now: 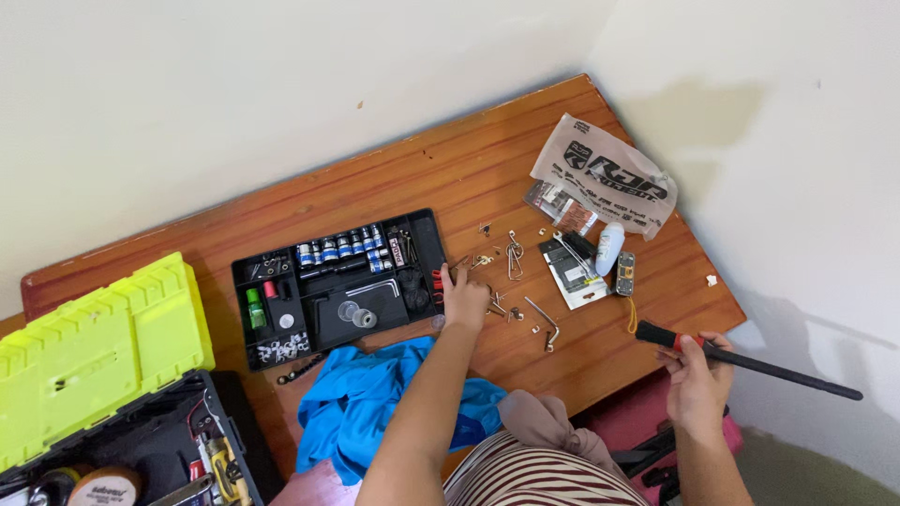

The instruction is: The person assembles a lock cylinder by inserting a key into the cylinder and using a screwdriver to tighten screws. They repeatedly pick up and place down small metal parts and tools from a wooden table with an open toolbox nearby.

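Overhead, person seated at wooden table (525, 159) wedged into a white-walled corner.

Nearest: open toolbox (141, 450) with yellow lid (94, 351), tools inside; blue cloth (366, 398) at table edge. Right hand (698, 379) off the table's right side, closed around a long black rod (759, 361) with red band. Left hand (464, 298) fingers curled, on small metal parts beside black organizer tray (427, 230). Tray holds batteries, hex keys, small bits, green piece. Farther: loose hooks, hex key (546, 323), printed plastic bag (605, 173) by the wall.
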